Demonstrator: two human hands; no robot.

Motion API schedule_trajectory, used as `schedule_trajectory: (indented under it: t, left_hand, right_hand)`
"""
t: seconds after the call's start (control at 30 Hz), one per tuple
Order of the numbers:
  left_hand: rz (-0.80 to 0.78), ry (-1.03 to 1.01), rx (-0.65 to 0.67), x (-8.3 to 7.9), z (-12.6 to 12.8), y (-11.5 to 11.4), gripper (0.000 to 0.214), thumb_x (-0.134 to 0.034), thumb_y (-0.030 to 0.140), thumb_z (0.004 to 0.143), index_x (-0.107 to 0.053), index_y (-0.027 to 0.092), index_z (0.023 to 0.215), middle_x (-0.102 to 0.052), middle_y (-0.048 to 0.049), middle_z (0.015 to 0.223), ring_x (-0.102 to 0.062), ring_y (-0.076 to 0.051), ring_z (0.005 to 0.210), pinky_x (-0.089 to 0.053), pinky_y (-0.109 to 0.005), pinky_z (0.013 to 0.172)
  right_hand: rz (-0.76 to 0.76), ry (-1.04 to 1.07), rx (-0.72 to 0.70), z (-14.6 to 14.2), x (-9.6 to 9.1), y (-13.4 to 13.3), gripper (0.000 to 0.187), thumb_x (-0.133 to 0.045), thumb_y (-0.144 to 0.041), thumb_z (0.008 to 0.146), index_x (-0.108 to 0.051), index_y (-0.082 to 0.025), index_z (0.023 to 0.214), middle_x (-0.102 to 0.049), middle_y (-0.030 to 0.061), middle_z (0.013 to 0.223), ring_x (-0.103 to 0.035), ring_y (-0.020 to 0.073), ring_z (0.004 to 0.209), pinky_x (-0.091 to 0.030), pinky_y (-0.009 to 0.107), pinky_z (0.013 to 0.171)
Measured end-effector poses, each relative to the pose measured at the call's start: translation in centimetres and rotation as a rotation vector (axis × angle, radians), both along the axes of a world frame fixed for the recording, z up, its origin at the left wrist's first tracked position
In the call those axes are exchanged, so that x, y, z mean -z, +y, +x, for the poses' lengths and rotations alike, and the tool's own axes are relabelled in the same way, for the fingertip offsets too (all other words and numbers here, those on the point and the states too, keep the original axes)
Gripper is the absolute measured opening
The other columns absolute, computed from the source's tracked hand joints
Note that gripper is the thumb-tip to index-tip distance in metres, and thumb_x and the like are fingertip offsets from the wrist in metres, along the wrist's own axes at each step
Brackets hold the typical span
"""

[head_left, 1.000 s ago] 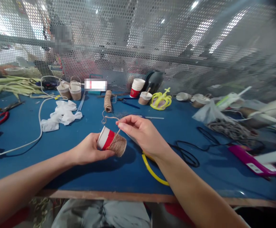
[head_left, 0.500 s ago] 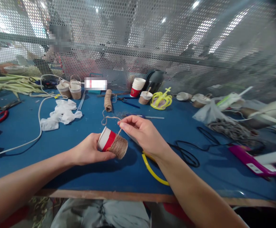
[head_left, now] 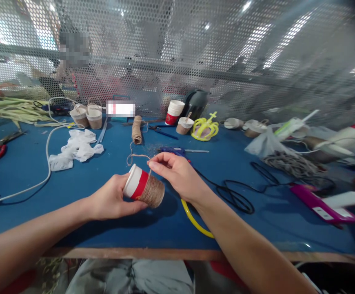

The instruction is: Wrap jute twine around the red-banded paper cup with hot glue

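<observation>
My left hand (head_left: 112, 198) grips a red and white paper cup (head_left: 139, 183), tilted with its mouth toward the upper left. Brown twine (head_left: 153, 192) is wound in rows round the cup's lower half. Just above the cup, my right hand (head_left: 177, 173) pinches the loose strand between thumb and fingertips. From there the strand runs in a loose curve over the table to a twine spool (head_left: 137, 130). Behind my right hand lies a blue glue gun (head_left: 173, 151) with a clear glue stick, partly hidden.
Twine-wrapped cups (head_left: 94, 117), a stack of paper cups (head_left: 174, 112) and a yellow crown-shaped piece (head_left: 206, 128) stand along the back. White crumpled material (head_left: 78, 148) lies left. A black cable (head_left: 237, 196), yellow tube (head_left: 194, 220) and purple object (head_left: 322, 204) lie right.
My right hand has shifted slightly left, with the strand still pinched, nearer the red band of the cup. The cup has turned slightly; the whole view has drifted a little.
</observation>
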State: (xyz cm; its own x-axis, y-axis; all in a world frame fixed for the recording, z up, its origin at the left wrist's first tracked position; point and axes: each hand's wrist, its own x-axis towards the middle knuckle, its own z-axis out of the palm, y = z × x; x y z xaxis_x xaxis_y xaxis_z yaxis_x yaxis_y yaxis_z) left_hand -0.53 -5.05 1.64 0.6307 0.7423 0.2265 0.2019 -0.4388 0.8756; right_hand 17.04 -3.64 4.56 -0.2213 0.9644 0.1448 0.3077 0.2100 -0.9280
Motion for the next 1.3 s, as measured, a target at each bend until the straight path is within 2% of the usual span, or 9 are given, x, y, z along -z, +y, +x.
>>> schedule_trajectory:
  t: [0.2,0.33,0.63,0.77,0.87,0.93,1.07,1.17,1.3]
  left_hand:
    - [0.205,0.026,0.000,0.0,-0.2,0.1,0.009,-0.059,0.020,0.070,-0.056,0.012,0.068,-0.058,-0.0002,0.065,-0.051,-0.009,0.058,-0.044,-0.019,0.057]
    - [0.286,0.046,-0.012,-0.1,-0.2,0.0,0.010,-0.058,0.022,0.071,-0.056,0.012,0.067,-0.060,-0.0021,0.067,-0.053,-0.010,0.060,-0.044,-0.020,0.058]
    - [0.334,0.043,-0.001,-0.1,-0.2,0.0,0.009,-0.058,0.022,0.072,-0.057,0.013,0.069,-0.061,-0.0033,0.071,-0.054,-0.010,0.060,-0.045,-0.020,0.059]
    - [0.338,0.035,-0.002,-0.1,-0.1,0.0,0.009,-0.059,0.021,0.071,-0.058,0.013,0.068,-0.063,-0.0035,0.071,-0.055,-0.011,0.062,-0.046,-0.021,0.060]
    - [0.271,0.005,-0.047,0.1,-0.1,0.1,0.010,-0.060,0.022,0.070,-0.060,0.012,0.068,-0.064,-0.0039,0.071,-0.057,-0.012,0.062,-0.047,-0.021,0.061]
    - [0.163,-0.029,-0.121,0.3,-0.1,0.2,0.013,-0.062,0.024,0.069,-0.061,0.010,0.072,-0.065,-0.0042,0.071,-0.058,-0.012,0.061,-0.048,-0.021,0.060]
    - [-0.075,-0.136,-0.226,0.6,-0.1,0.7,0.023,-0.064,0.027,0.067,-0.063,0.008,0.082,-0.068,-0.0060,0.075,-0.061,-0.015,0.064,-0.051,-0.024,0.063]
    - [-0.172,-0.185,-0.204,0.5,-0.1,0.9,0.029,-0.067,0.026,0.064,-0.063,0.008,0.087,-0.070,-0.0078,0.082,-0.063,-0.017,0.071,-0.051,-0.026,0.069]
    - [-0.213,-0.202,-0.156,0.4,-0.2,1.0,0.029,-0.066,0.026,0.066,-0.064,0.008,0.089,-0.070,-0.0082,0.083,-0.063,-0.017,0.071,-0.051,-0.024,0.066]
  right_hand:
    - [-0.110,0.083,-0.029,-0.2,0.2,-0.1,0.016,-0.058,-0.030,0.072,-0.055,-0.014,0.072,-0.055,-0.0014,0.068,-0.048,0.0088,0.061,-0.038,0.024,0.059]
    - [-0.160,0.105,-0.042,-0.3,0.2,-0.2,0.017,-0.058,-0.030,0.072,-0.055,-0.014,0.073,-0.054,-0.0016,0.068,-0.047,0.0084,0.061,-0.037,0.023,0.058]
    - [-0.210,0.124,-0.056,-0.5,0.5,-0.3,0.019,-0.058,-0.033,0.071,-0.054,-0.015,0.073,-0.053,-0.0014,0.069,-0.047,0.0092,0.061,-0.037,0.024,0.058]
    - [-0.160,0.063,-0.054,-0.5,0.8,-0.2,0.019,-0.057,-0.034,0.074,-0.054,-0.015,0.074,-0.053,-0.0011,0.071,-0.048,0.0097,0.063,-0.038,0.025,0.060]
    - [-0.091,0.048,-0.013,-0.3,0.9,0.1,0.024,-0.053,-0.039,0.077,-0.053,-0.015,0.080,-0.056,0.0014,0.078,-0.052,0.0115,0.072,-0.041,0.027,0.068]
    - [-0.085,0.072,-0.017,-0.2,0.7,0.1,0.030,-0.048,-0.043,0.079,-0.053,-0.015,0.088,-0.058,0.0042,0.086,-0.054,0.0130,0.080,-0.042,0.028,0.074]
    - [-0.137,0.018,-0.156,0.1,0.1,-0.2,0.041,-0.050,-0.046,0.078,-0.051,-0.014,0.103,-0.058,0.0090,0.101,-0.056,0.0166,0.090,-0.044,0.031,0.078]
    - [-0.159,-0.041,-0.222,0.2,0.0,-0.2,0.047,-0.056,-0.044,0.074,-0.047,-0.013,0.109,-0.058,0.0110,0.104,-0.058,0.0192,0.090,-0.046,0.034,0.077]
    - [-0.168,-0.036,-0.208,0.2,0.2,-0.1,0.045,-0.058,-0.042,0.073,-0.048,-0.013,0.106,-0.060,0.0113,0.102,-0.059,0.0201,0.089,-0.047,0.036,0.078]
